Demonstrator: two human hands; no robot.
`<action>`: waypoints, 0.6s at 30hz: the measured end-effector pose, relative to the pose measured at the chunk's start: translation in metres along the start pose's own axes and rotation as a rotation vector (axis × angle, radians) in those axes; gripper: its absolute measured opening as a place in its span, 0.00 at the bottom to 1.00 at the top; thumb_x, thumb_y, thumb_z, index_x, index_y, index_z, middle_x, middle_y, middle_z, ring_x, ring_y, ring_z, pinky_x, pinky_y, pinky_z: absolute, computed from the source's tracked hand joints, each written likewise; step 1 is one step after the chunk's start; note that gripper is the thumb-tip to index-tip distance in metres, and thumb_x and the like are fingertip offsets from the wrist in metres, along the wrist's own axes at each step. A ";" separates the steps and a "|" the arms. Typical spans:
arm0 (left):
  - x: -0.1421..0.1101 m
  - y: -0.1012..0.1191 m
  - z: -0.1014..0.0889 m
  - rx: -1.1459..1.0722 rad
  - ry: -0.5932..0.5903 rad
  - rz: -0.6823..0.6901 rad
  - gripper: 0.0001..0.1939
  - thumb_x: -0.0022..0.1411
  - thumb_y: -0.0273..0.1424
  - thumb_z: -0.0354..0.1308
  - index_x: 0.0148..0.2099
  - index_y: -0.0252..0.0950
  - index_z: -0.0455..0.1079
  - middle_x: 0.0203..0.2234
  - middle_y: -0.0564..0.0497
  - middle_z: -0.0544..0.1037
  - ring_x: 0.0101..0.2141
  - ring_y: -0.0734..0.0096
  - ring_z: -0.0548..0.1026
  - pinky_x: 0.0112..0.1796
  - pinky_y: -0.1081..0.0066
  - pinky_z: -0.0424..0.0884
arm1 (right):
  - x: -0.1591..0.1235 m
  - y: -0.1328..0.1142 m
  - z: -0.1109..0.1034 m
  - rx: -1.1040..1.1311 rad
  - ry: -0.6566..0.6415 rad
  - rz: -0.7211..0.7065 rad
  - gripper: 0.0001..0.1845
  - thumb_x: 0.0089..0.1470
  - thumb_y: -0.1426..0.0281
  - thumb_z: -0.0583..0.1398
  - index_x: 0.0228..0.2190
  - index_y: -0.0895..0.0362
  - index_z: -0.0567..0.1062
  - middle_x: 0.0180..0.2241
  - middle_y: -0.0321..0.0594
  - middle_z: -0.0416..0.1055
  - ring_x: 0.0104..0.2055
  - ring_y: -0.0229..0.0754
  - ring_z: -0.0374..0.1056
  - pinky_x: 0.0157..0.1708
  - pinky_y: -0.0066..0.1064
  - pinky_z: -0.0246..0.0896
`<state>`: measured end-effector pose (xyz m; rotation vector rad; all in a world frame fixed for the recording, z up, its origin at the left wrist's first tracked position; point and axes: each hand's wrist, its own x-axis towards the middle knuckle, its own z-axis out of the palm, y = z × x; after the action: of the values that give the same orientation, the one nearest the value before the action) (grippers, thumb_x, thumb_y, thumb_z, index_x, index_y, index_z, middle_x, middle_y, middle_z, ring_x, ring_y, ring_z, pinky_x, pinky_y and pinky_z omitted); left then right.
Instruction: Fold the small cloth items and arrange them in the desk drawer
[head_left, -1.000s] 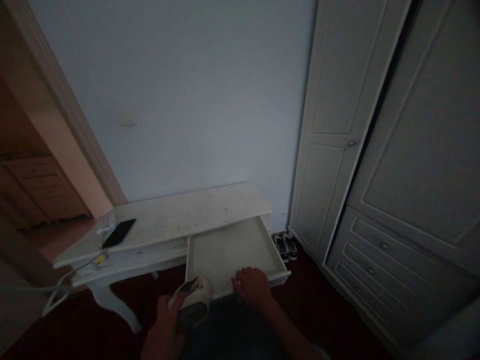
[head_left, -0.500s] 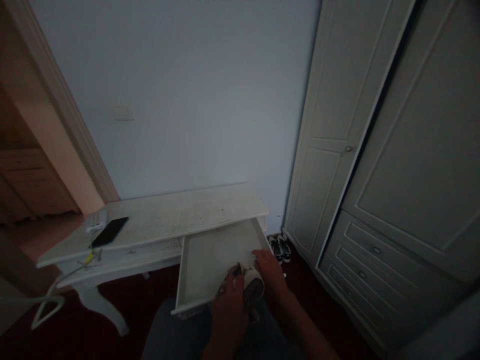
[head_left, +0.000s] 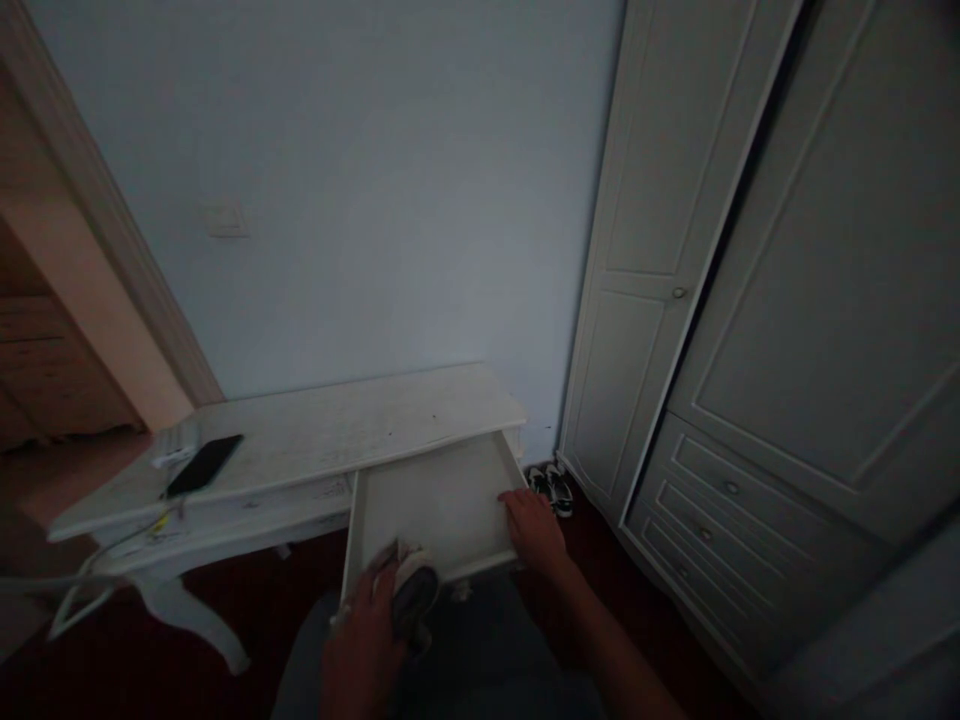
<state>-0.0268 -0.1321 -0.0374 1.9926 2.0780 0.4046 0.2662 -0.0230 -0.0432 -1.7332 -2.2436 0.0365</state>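
A low white desk [head_left: 352, 430] stands against the wall with its right-hand drawer [head_left: 431, 500] pulled out. My left hand [head_left: 367, 640] is closed round a pale shoe [head_left: 412, 585], held at the drawer's front left corner. My right hand [head_left: 534, 527] rests on the drawer's right front corner, fingers curled over the rim. The inside of the drawer looks bare.
A black phone [head_left: 202, 465] and a white object [head_left: 174, 445] lie on the desk's left end, with a cable [head_left: 82, 590] hanging down. A pair of dark shoes [head_left: 549, 487] sits on the floor beside a tall white wardrobe [head_left: 750, 330]. The room is dim.
My left hand has carried the shoe from the drawer's right front to its left front corner. My right hand stays on the drawer's right corner. The view has shifted slightly right.
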 end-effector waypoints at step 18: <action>0.014 -0.003 -0.007 -0.108 -0.074 0.002 0.33 0.69 0.27 0.46 0.74 0.47 0.57 0.67 0.45 0.69 0.48 0.62 0.82 0.44 0.65 0.75 | -0.003 0.004 -0.001 0.013 -0.059 -0.064 0.22 0.68 0.76 0.50 0.56 0.52 0.74 0.52 0.43 0.78 0.56 0.48 0.68 0.56 0.39 0.48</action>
<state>-0.0326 -0.1184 -0.0311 1.9190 1.9669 0.4277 0.2710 -0.0244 -0.0438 -1.6738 -2.3340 0.0893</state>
